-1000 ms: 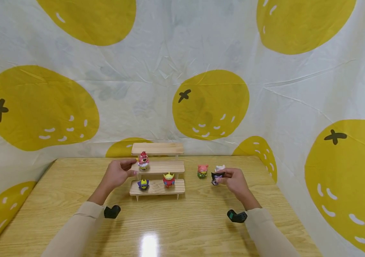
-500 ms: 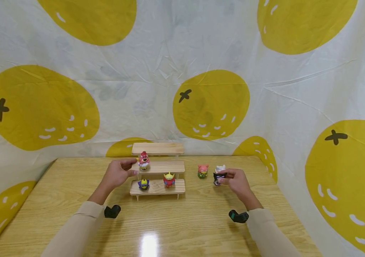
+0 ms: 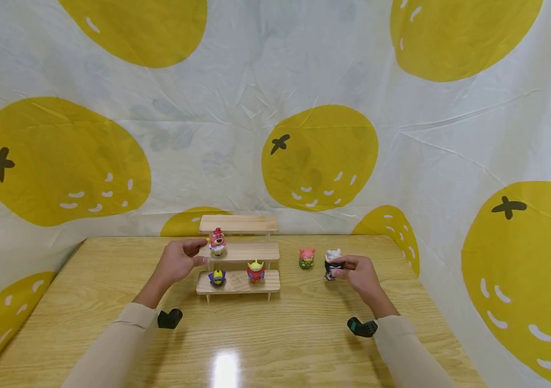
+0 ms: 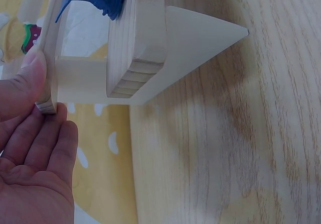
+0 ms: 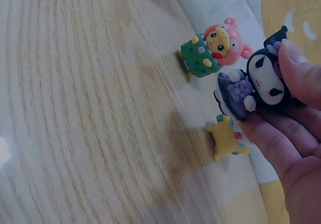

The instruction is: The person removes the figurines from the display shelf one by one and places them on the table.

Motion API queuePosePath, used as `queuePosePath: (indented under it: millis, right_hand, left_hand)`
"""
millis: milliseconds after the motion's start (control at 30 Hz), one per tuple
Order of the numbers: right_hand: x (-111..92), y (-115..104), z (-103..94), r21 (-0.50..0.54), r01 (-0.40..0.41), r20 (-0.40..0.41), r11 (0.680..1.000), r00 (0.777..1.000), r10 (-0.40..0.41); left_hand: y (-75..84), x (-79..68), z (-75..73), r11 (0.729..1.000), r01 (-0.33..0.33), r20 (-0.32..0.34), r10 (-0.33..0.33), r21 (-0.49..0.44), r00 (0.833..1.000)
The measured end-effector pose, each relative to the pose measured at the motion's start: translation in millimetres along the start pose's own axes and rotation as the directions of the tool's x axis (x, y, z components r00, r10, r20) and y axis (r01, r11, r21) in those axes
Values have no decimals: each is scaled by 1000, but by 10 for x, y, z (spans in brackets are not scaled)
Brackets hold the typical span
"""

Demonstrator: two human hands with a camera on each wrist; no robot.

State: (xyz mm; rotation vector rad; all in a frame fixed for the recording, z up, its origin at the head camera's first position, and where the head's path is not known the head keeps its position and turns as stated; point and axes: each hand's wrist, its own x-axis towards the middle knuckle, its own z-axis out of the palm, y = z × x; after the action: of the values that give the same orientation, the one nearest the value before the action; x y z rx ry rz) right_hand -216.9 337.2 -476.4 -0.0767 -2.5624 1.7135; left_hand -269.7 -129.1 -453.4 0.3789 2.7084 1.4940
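My right hand (image 3: pixel 363 277) pinches a figurine (image 5: pixel 266 81) with a black hood, white face and purple toy bear between thumb and fingers. In the right wrist view, it is tilted sideways in front of a yellow figurine (image 5: pixel 228 138), partly hidden, whose white top (image 3: pixel 333 253) shows in the head view. A pink-and-green figurine (image 3: pixel 307 258) stands to the left. My left hand (image 3: pixel 179 262) grips the left end of the middle board (image 3: pixel 251 251) of a three-tier wooden display stand, thumb on one face, fingers under its edge. Beside it, a pink bear figurine (image 3: pixel 217 242) stands on that board.
On the bottom board (image 3: pixel 236 289) stand a yellow figurine in a blue cape (image 3: pixel 217 278) and a three-eyed figurine in red (image 3: pixel 255 271). The top board (image 3: pixel 239 223) is at the back. A patterned curtain (image 3: pixel 227 161) hangs behind the wooden table (image 3: pixel 295 339).
My right hand has shifted slightly right with the black-hooded figurine, which now covers more of the white-topped one. My left hand stays at the stand.
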Motion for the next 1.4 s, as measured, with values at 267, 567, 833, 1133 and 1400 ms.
queuePosePath:
  millis: [267,567,833,1133,1400]
  right_hand:
    - [12,48,-13,1,-6,-8,1000,1000,6]
    - [7,67,-36,27,0,12,1000,1000,0]
    - [14,61,-40,16,-9,6,1000,1000,9]
    - [7,81,-46,24,-5,16,1000,1000,5]
    - [34,139,-51,22,-5,13,1000,1000,5]
  left_hand:
    - [6,-4,-1,1000,8,6,-8,-3,1000]
    - [19,-7,-6,1000,15,12,-15,-6,1000]
    - [4,1,-7,1000,15,12,-15,-11,1000]
    - [-11,4,2,1000,13,9,-13,-21,1000]
    - [-5,2,3,1000,20,11,-20,-23,1000]
